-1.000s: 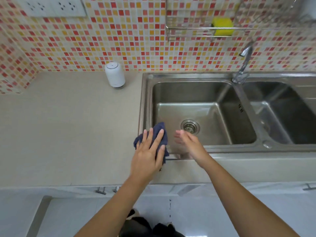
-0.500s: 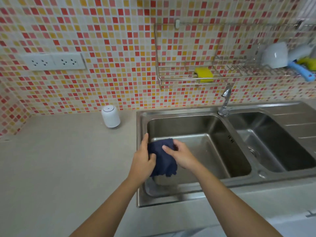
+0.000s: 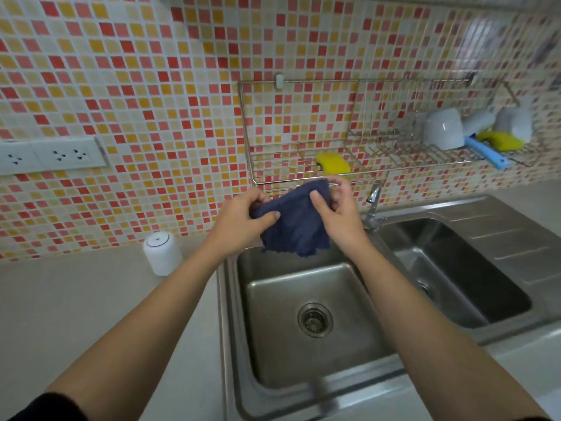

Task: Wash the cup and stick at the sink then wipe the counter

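Over the sink (image 3: 226, 329), near the rack (image 3: 303, 153), left hand (image 3: 239, 218) and right hand (image 3: 341, 215) pinch the cloth (image 3: 294, 227).

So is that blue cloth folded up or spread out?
Mostly spread: the left hand and right hand pinch the blue cloth at its top; it hangs open above the sink.
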Motion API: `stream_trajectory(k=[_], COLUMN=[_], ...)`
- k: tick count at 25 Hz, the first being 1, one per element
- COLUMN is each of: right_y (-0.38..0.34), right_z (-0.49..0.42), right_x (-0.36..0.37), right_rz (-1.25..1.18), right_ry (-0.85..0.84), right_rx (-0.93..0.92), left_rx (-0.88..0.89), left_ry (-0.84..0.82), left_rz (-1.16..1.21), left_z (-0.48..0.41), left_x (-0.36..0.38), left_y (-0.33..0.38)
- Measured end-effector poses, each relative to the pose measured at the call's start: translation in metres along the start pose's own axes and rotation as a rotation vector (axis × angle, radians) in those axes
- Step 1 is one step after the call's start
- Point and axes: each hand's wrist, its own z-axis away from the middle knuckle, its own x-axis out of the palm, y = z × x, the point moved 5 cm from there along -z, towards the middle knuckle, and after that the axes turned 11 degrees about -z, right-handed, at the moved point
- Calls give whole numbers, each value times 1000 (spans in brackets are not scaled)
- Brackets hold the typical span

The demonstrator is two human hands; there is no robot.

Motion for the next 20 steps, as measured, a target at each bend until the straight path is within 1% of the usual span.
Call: stream_trajectory(k=[2,6,8,10,13,15,18,20], right_y=[-15,-37,-38,-31,-7,12,41,48], right_z=[-22,-80,-114,-147,-182,-199,-209,-210], right_x=[-10,-20,-25,-27,-26,-25,-24,-22], right_rz=[-15,84,63,91,265,417,708,921], right_ry=[31,-23,-79,-168,-249,-284,-406,-423], right_rx=[-103,-238,-227,-164,-57,-6,17,-23], left_rx=[31,23,9,-27,-77,-105,-200,-217], left_ry=[34,134,176,206,191,104,-39,-58], left_rz=[19,-129,-185,-240,-381,-592,-836,-910], left_z=[-29,-90,-120,-147,-182,-203,-220,-223], left_x=[-16,-37,-44,-46,-36,-17,14,29], left_y=[20,48,56,57,45,29,-1,-8])
